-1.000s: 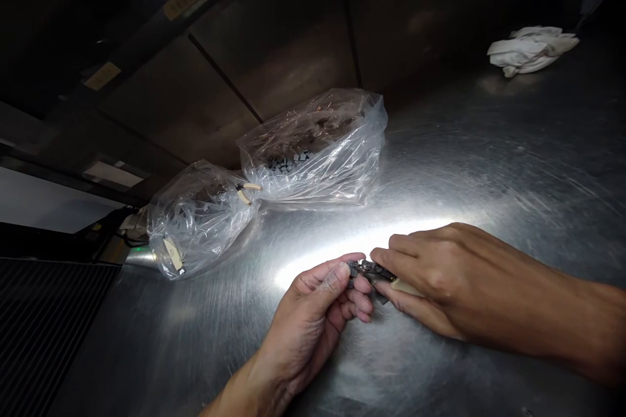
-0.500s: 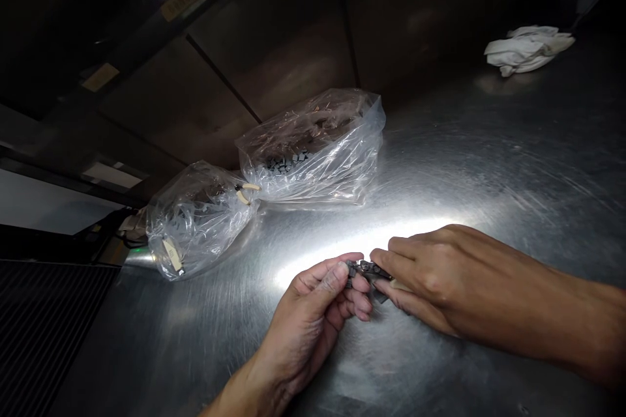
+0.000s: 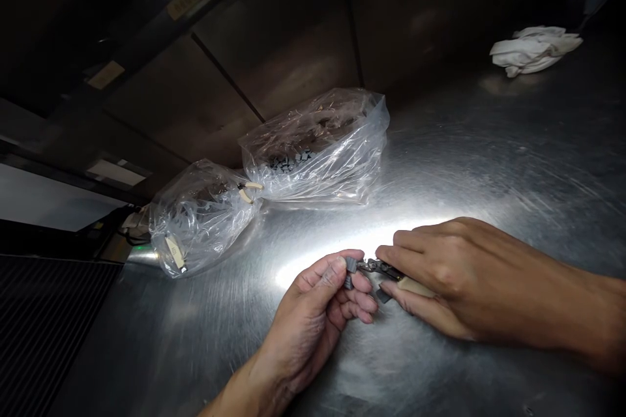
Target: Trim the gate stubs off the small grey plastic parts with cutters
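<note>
My left hand (image 3: 313,306) pinches a small grey ribbed part (image 3: 349,266) between thumb and forefinger. The other fingers curl loosely below it. From the right, my right hand (image 3: 440,277) grips a pair of nippers (image 3: 379,267) with dark jaws and cream handles. The jaw tips meet the right side of the grey part; whether they bite into it is too small to tell. A dark grey flat piece (image 3: 383,296) shows just under my right thumb tip; whether it is held or lies on the table is unclear.
On the metal table (image 3: 440,169), a clear plastic bag (image 3: 342,163) with small grey pieces stands behind my hands. Left of it is a second clear bag (image 3: 205,228). Cream-handled nippers (image 3: 251,192) lie between them, a cream tool (image 3: 175,252) farther left. A white cloth (image 3: 535,51) lies far right.
My right hand has shifted slightly right, and more of the nippers' jaws and cream handle shows. The grey part in my left hand is seen more plainly. The view has moved a little.
</note>
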